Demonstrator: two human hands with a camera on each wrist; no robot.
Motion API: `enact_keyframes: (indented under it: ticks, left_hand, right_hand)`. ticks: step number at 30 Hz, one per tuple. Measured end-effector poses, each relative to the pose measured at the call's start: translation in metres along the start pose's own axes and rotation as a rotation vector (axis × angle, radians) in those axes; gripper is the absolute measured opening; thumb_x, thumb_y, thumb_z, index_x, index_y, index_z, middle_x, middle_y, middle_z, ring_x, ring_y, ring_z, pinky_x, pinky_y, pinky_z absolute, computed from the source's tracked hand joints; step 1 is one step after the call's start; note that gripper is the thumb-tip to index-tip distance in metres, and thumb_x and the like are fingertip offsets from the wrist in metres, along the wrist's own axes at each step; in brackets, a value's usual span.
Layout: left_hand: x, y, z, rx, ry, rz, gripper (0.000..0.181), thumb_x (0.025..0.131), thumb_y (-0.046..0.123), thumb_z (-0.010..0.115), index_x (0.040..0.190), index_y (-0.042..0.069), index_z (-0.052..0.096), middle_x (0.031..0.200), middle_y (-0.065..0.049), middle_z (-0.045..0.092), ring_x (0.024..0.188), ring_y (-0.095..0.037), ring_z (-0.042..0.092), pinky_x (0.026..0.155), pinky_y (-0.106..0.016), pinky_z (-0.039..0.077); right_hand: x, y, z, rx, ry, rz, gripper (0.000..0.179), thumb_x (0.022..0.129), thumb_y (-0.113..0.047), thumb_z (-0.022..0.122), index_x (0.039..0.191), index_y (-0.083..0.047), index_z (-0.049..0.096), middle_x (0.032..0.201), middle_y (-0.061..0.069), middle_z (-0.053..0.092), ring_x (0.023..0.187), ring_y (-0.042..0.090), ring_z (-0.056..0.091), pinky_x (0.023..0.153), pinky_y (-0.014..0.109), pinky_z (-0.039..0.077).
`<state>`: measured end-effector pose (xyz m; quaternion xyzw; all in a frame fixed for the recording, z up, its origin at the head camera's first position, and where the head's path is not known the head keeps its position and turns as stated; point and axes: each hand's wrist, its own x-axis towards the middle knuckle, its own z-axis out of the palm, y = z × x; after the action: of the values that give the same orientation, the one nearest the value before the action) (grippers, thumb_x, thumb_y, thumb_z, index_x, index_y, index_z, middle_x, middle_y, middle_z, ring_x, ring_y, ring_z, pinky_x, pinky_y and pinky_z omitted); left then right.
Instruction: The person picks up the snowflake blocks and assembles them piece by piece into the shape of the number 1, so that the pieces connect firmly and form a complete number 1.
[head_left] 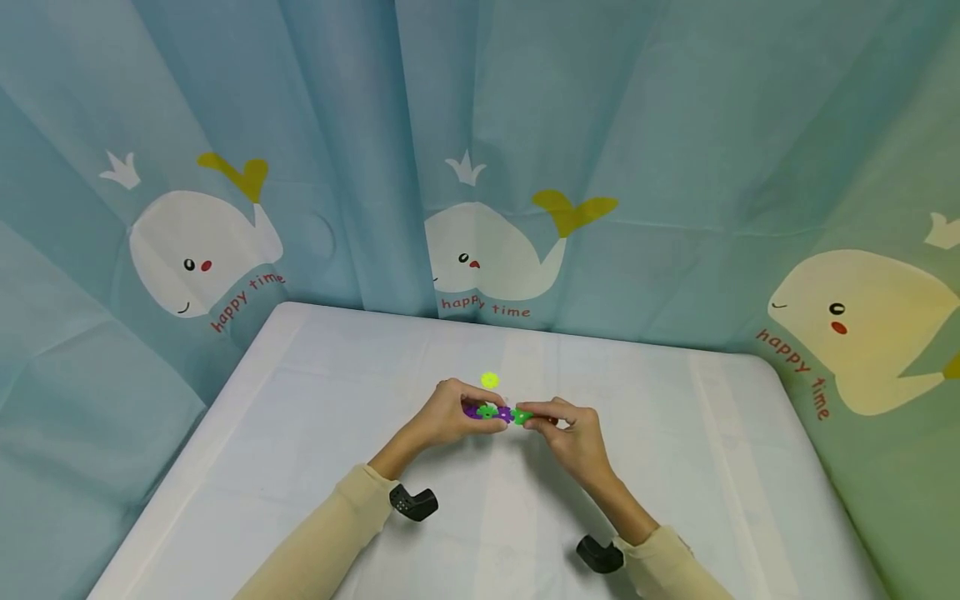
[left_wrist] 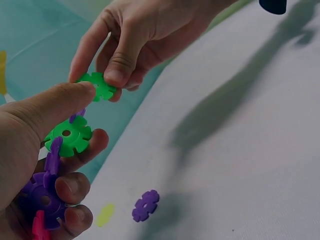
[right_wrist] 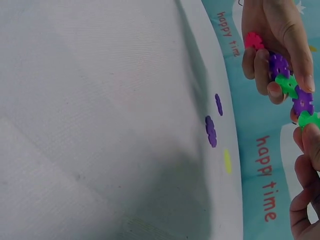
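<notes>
My left hand [head_left: 448, 414] holds a chain of interlocked plastic snowflake discs with notched edges. In the right wrist view the chain runs from a pink disc [right_wrist: 254, 41] through a purple disc [right_wrist: 278, 66], a green disc [right_wrist: 286, 85] and another purple disc [right_wrist: 302, 100]. A second green disc [left_wrist: 102, 89] sits at the far end, pinched between thumb and fingers of my right hand [head_left: 579, 437]. The left thumb tip lies right at this green disc in the left wrist view. Both hands are raised over the table, close together, with fingers hiding parts of the chain.
A yellow disc [head_left: 489, 380] lies on the white table [head_left: 315, 433] beyond the hands. Two loose purple discs, one nearer [right_wrist: 211, 132] and one farther [right_wrist: 218, 104], lie near the table's edge. A blue curtain [head_left: 675, 167] with whale prints hangs around the table.
</notes>
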<state>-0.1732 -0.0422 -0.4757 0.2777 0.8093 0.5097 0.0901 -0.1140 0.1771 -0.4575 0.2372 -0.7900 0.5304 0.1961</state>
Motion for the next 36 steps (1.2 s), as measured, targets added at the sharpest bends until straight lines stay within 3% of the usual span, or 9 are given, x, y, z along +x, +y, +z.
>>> enact_keyframes:
  ticks: [8, 14, 20, 28, 32, 36]
  left_hand:
    - [0.000, -0.002, 0.001, 0.005, -0.015, -0.013, 0.023, 0.084, 0.022, 0.087, 0.104, 0.012, 0.082, 0.101, 0.002, 0.077, 0.077, -0.007, 0.061, 0.067, -0.022, 0.050]
    - [0.002, 0.000, 0.001, 0.004, -0.007, 0.001, 0.021, 0.084, 0.025, 0.087, 0.101, 0.015, 0.082, 0.088, 0.008, 0.074, 0.071, -0.004, 0.057, 0.062, -0.022, 0.047]
    - [0.001, 0.001, 0.002, 0.006, -0.001, -0.020, 0.021, 0.084, 0.030, 0.087, 0.099, 0.016, 0.081, 0.075, 0.009, 0.065, 0.066, -0.004, 0.053, 0.060, -0.022, 0.044]
    - [0.001, 0.005, 0.001, 0.019, -0.019, -0.025, 0.021, 0.085, 0.030, 0.086, 0.101, 0.017, 0.080, 0.088, 0.005, 0.072, 0.069, -0.005, 0.056, 0.062, -0.023, 0.046]
    - [0.000, 0.005, 0.002, 0.032, -0.027, -0.026, 0.021, 0.087, 0.031, 0.085, 0.103, 0.017, 0.080, 0.100, 0.003, 0.075, 0.076, -0.006, 0.061, 0.067, -0.024, 0.048]
    - [-0.001, 0.004, 0.002, 0.061, -0.020, 0.001, 0.022, 0.087, 0.029, 0.084, 0.105, 0.016, 0.079, 0.097, 0.004, 0.073, 0.078, -0.007, 0.061, 0.069, -0.025, 0.050]
  right_hand:
    - [-0.001, 0.003, 0.001, 0.005, -0.033, 0.009, 0.022, 0.075, 0.019, 0.078, 0.094, 0.008, 0.078, 0.080, 0.017, 0.074, 0.062, 0.024, 0.062, 0.055, 0.021, 0.046]
    - [0.000, 0.003, -0.006, -0.015, -0.079, 0.072, 0.022, 0.081, 0.014, 0.077, 0.100, 0.004, 0.078, 0.091, 0.015, 0.077, 0.069, 0.026, 0.066, 0.059, 0.024, 0.049]
    - [0.003, 0.001, -0.014, -0.043, -0.140, 0.056, 0.027, 0.084, 0.012, 0.076, 0.109, 0.002, 0.076, 0.092, 0.013, 0.077, 0.073, 0.026, 0.068, 0.062, 0.031, 0.053]
    - [0.005, -0.003, -0.019, -0.063, -0.191, 0.100, 0.026, 0.086, 0.012, 0.074, 0.108, 0.000, 0.075, 0.087, 0.014, 0.076, 0.071, 0.035, 0.067, 0.062, 0.032, 0.054]
    - [0.000, 0.019, -0.019, -0.055, -0.204, 0.117, 0.027, 0.087, 0.006, 0.075, 0.112, -0.006, 0.076, 0.089, 0.009, 0.077, 0.071, 0.029, 0.068, 0.062, 0.031, 0.054]
    - [-0.003, 0.036, -0.020, -0.058, -0.224, 0.128, 0.027, 0.089, -0.001, 0.076, 0.114, -0.013, 0.076, 0.091, 0.003, 0.076, 0.073, 0.019, 0.067, 0.063, 0.032, 0.054]
